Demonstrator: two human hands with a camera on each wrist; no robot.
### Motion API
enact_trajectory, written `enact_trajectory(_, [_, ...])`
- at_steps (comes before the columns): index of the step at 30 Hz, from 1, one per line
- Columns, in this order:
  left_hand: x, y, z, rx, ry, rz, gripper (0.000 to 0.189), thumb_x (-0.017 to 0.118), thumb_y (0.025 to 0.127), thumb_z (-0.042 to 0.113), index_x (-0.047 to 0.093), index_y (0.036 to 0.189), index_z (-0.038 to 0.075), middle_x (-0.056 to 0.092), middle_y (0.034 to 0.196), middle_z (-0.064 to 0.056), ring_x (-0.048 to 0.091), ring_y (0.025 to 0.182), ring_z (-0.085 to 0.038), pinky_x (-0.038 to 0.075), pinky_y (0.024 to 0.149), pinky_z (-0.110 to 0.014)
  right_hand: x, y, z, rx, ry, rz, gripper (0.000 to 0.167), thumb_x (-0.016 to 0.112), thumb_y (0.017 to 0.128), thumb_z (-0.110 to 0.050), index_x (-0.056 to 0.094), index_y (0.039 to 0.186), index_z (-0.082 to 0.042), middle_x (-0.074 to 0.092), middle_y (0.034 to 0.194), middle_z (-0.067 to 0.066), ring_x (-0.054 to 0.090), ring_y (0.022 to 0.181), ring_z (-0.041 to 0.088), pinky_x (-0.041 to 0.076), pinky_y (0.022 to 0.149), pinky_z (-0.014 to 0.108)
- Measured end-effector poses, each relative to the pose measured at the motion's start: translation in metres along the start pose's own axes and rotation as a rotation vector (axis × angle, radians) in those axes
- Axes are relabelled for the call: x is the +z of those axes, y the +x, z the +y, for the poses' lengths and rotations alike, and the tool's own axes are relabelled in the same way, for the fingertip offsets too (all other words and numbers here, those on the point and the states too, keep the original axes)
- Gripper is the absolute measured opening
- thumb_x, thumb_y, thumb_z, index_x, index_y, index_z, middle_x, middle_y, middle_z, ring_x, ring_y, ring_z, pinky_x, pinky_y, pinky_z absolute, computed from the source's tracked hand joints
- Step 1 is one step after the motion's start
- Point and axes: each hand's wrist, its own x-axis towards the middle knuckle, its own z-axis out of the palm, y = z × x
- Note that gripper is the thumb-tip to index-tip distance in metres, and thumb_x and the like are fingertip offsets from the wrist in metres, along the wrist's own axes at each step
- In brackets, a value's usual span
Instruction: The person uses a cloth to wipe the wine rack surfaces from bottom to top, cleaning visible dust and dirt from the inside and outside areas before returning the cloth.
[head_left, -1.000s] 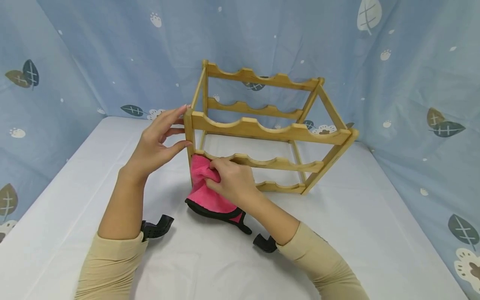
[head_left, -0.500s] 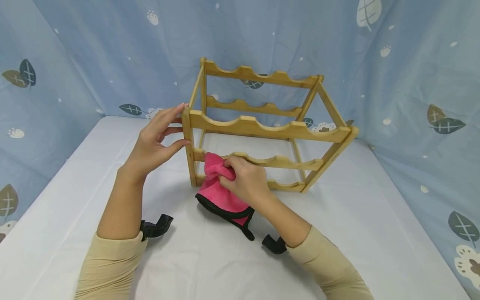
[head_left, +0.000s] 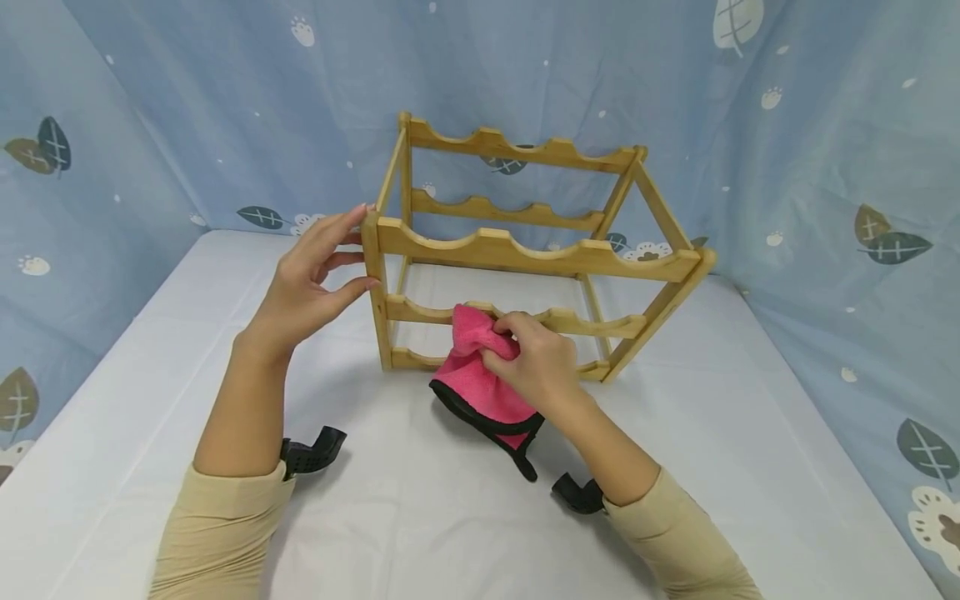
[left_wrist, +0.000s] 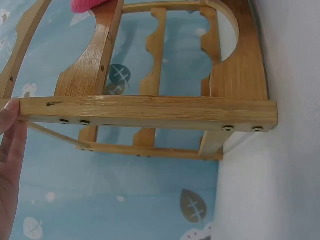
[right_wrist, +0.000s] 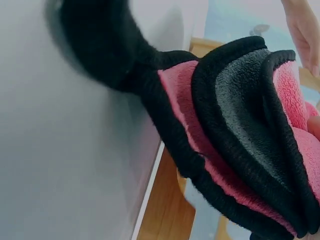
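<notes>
1. Backdrop [head_left: 480, 67]: blue leaf-print fabric behind the work area; not part of the operation
2. Desk [head_left: 375, 517]: white-covered; serves as the base for the wooden rack
3. Wooden rack [head_left: 491, 247]: stands on the desk with its scalloped rails in place. Work status: judged under way, wiping being the apparent operation. No visible mark separates treated wood from untreated wood, so the portion done cannot be told
4. Middle front rail [head_left: 566, 322]: present working point. In the head view the pink cloth overlaps it near its middle. Wood is exposed on both sides of the cloth; whether either stretch has been wiped is not shown
5. Left front post [head_left: 377, 292]: apparent steadying point for the rack
6. Pink cloth [head_left: 487, 383]: located at the front of the rack, bunched at the middle front rail, with its black-edged lower part hanging toward the desk. Setting it aside is a step not yet done
7. Left hand [head_left: 303, 283]: grip holds the left front post near its top, between thumb and fingers. Release outstanding
8. Right hand [head_left: 540, 358]: grip narrow, pinching a fold of the pink cloth
9. Black loop [head_left: 527, 468]: hangs from the cloth edge, free of both hands
10. Screw heads [left_wrist: 228, 128]: seated in the left front post, untouched by cloth or hand
</notes>
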Motion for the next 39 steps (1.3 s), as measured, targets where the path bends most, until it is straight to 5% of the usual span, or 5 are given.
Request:
enact_trajectory(14, [-0.002, 0.0, 0.001, 0.003, -0.031, 0.007, 0.09, 0.064, 0.06, -0.036, 0.036, 0.141, -0.006, 0.046, 0.138, -0.007, 0.052, 0.115, -0.017, 0.05, 0.095, -0.024, -0.03, -0.025, 0.039, 0.146, 0.011, 0.005, 0.029, 0.083, 0.068, -0.017, 0.064, 0.089, -0.008, 0.069, 0.078, 0.005, 0.055, 0.055, 0.015, 0.04, 0.044, 0.025])
enact_trajectory(24, [0.007, -0.002, -0.002, 0.0, -0.036, 0.013, 0.089, 0.063, 0.063, -0.035, 0.036, 0.143, -0.004, 0.045, 0.138, -0.005, 0.053, 0.115, -0.017, 0.05, 0.096, -0.025, -0.061, -0.055, 0.078, 0.221, -0.042, 0.016, 0.03, 0.083, 0.066, -0.013, 0.064, 0.089, -0.006, 0.068, 0.075, 0.009, 0.061, 0.061, 0.021, 0.047, 0.048, 0.031])
enact_trajectory(33, [0.003, -0.003, 0.0, -0.004, -0.032, 0.015, 0.088, 0.064, 0.064, -0.033, 0.035, 0.143, -0.004, 0.044, 0.139, -0.006, 0.053, 0.115, -0.018, 0.05, 0.096, -0.026, -0.091, -0.079, 0.106, 0.373, -0.06, 0.032, 0.025, 0.079, 0.07, -0.01, 0.064, 0.09, -0.005, 0.066, 0.072, 0.012, 0.058, 0.062, 0.025, 0.043, 0.046, 0.023])
enact_trajectory(39, [0.002, -0.003, 0.001, -0.018, -0.036, 0.002, 0.088, 0.064, 0.066, -0.032, 0.035, 0.143, -0.003, 0.044, 0.139, -0.004, 0.052, 0.116, -0.017, 0.05, 0.096, -0.025, -0.102, -0.091, 0.112, 0.475, -0.059, 0.029, 0.025, 0.079, 0.072, -0.011, 0.063, 0.09, -0.007, 0.066, 0.072, 0.012, 0.051, 0.066, 0.004, 0.039, 0.047, 0.011])
